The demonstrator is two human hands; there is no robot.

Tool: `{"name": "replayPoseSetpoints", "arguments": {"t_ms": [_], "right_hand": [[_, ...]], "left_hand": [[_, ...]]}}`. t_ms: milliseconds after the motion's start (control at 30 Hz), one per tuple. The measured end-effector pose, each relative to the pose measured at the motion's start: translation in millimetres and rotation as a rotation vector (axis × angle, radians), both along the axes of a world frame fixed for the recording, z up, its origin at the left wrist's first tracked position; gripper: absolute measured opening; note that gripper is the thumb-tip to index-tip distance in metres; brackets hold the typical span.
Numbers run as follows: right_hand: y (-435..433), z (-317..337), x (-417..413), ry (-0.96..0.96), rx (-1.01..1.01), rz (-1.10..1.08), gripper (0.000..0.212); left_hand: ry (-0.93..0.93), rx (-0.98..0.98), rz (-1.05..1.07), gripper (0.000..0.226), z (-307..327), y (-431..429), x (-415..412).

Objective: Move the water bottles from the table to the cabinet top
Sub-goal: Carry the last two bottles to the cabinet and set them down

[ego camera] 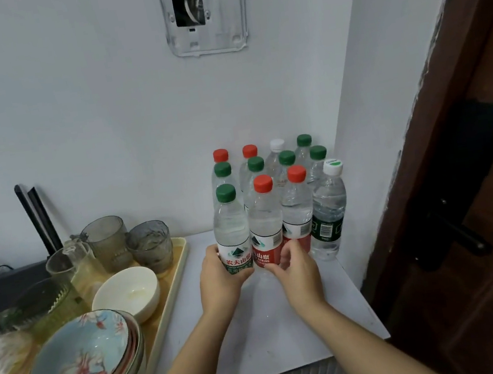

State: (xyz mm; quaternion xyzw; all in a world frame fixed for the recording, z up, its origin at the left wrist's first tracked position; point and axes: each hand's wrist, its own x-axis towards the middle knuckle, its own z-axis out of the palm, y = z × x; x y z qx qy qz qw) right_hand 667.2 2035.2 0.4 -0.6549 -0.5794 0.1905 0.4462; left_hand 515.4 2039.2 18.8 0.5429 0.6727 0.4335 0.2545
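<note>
Several water bottles with green, red and white caps stand in rows on the white cabinet top (261, 338) against the wall. My left hand (220, 278) grips the front-left green-capped bottle (232, 230) around its label. Beside it stands a red-capped bottle (265, 225), and my right hand (296, 270) curls its fingers around that bottle's lower label. A second red-capped bottle (297, 208) and a white-capped bottle with a dark green label (328, 209) complete the front row. All bottles stand upright.
A beige tray (172, 297) on the left holds stacked floral plates (86, 367), a white bowl (126, 292) and glass cups (150, 244). A black router (4, 287) sits behind it. A dark wooden door (478, 184) with a handle stands at the right.
</note>
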Motion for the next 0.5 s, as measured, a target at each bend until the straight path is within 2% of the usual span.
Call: {"name": "replayPoseSetpoints", "arguments": {"t_ms": [133,333,500], "right_hand": [[11.0,-0.9,-3.1,-0.070,-0.002,-0.011,0.033],[12.0,-1.6,-1.7,-0.062,0.012,0.021,0.032],[-3.0,-6.7,21.2,0.006,0.110,-0.085,0.043]], "left_hand": [[0.019,0.011,0.015,0.060,0.8,11.8,0.8],[0.034,0.020,-0.002,0.060,-4.5,20.3,-1.6],[-0.094,0.073,-0.042,0.077,-10.1,20.9,-0.6]]}}
